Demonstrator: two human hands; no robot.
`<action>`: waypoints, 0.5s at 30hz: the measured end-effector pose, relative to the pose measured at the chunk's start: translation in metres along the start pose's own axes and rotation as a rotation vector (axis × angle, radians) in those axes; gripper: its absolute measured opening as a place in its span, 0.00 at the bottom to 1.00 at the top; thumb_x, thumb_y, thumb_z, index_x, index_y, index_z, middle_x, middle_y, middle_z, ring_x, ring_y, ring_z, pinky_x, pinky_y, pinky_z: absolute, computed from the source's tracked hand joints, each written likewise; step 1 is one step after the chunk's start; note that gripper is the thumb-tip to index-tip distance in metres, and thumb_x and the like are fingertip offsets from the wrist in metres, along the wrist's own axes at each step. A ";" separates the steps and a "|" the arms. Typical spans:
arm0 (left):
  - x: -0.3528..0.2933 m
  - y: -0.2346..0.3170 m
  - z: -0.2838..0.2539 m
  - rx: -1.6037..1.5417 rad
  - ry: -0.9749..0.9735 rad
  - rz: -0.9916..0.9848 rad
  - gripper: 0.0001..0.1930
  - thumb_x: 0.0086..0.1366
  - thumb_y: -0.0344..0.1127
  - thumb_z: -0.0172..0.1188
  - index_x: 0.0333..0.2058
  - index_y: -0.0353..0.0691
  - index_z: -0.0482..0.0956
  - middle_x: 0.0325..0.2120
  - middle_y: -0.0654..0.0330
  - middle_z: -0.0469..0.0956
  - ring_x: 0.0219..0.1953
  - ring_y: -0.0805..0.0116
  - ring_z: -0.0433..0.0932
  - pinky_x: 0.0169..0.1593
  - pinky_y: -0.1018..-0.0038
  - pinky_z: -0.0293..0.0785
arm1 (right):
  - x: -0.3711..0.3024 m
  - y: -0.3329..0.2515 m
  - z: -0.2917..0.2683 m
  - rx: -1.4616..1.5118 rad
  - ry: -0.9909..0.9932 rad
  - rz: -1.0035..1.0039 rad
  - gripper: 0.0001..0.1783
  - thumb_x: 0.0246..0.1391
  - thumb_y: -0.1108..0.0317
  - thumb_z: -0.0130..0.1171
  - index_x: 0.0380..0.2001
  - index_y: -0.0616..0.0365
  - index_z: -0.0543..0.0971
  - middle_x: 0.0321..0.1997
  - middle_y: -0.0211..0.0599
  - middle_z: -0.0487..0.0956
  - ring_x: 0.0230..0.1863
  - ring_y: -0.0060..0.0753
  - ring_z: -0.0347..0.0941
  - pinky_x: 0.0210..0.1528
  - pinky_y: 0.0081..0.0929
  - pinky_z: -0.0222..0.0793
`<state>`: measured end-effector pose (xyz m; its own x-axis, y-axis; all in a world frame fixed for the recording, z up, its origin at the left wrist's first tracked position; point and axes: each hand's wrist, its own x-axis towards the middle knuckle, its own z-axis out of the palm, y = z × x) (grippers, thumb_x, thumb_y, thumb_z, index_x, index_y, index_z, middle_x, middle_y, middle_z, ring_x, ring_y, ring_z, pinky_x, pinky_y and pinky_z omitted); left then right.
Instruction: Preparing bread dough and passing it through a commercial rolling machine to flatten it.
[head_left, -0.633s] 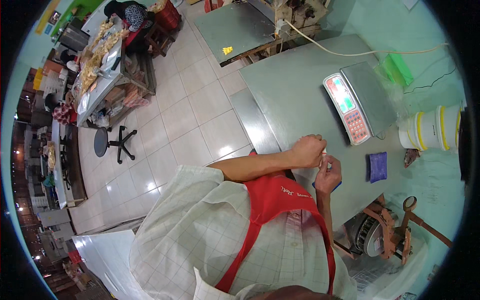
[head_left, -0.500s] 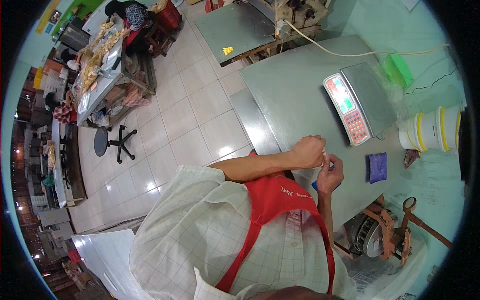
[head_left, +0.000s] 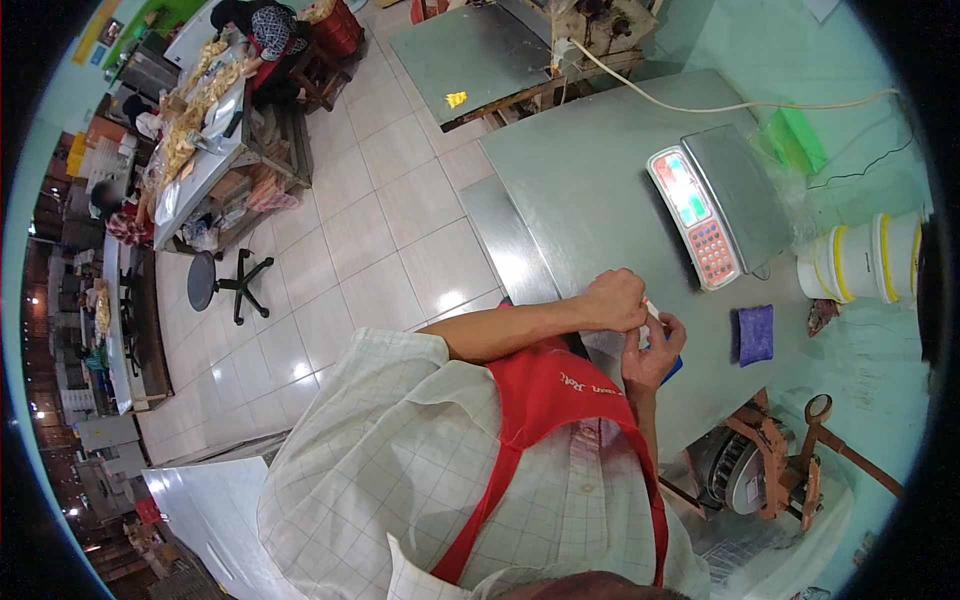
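Observation:
My left hand [head_left: 614,301] is closed, its fingers curled round a small white item [head_left: 651,310] with a reddish end; too little of it shows to tell its kind. Close against it, my right hand [head_left: 652,352] pinches the same item between thumb and fingers. Both hands are over the near edge of the grey metal table [head_left: 590,190]. Part of a blue thing [head_left: 674,370] peeks out beside my right hand, mostly hidden by it. A purple pouch-like block [head_left: 755,335] lies to the right of my hands.
A digital scale [head_left: 700,215] with a lit display stands ahead on the table. White buckets [head_left: 858,262] with yellow bands are at the right wall. A rusty machine [head_left: 765,460] stands at lower right. Stool [head_left: 202,282] and a seated person [head_left: 270,45] are at the left.
My right hand has shifted slightly left and its fingers have spread a little. More of the white item and of the blue thing now shows. My left hand has barely moved.

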<state>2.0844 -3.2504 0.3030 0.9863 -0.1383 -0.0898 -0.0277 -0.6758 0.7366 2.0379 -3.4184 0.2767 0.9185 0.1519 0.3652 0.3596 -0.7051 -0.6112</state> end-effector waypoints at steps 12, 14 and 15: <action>0.000 0.011 0.000 -0.063 -0.032 -0.044 0.18 0.55 0.41 0.63 0.40 0.34 0.84 0.36 0.40 0.82 0.44 0.37 0.82 0.48 0.50 0.79 | 0.001 0.000 -0.010 0.037 -0.097 0.084 0.22 0.52 0.67 0.69 0.52 0.56 0.82 0.64 0.55 0.69 0.61 0.59 0.66 0.63 0.50 0.64; 0.003 0.003 -0.001 -0.130 0.023 0.133 0.19 0.54 0.40 0.64 0.43 0.36 0.83 0.37 0.42 0.82 0.47 0.39 0.81 0.50 0.51 0.78 | 0.004 0.008 -0.004 0.010 -0.110 0.044 0.21 0.52 0.66 0.69 0.51 0.56 0.83 0.64 0.55 0.70 0.61 0.59 0.66 0.64 0.51 0.64; 0.007 -0.001 0.001 -0.204 0.090 0.299 0.21 0.54 0.39 0.65 0.46 0.38 0.82 0.38 0.44 0.82 0.49 0.41 0.80 0.52 0.52 0.77 | 0.005 0.014 -0.006 -0.011 -0.133 -0.007 0.21 0.51 0.66 0.69 0.49 0.57 0.83 0.64 0.55 0.70 0.62 0.60 0.66 0.64 0.51 0.64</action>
<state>2.0910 -3.2513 0.3006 0.9501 -0.2375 0.2024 -0.2929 -0.4555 0.8407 2.0466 -3.4316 0.2749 0.9300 0.2466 0.2725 0.3647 -0.7110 -0.6013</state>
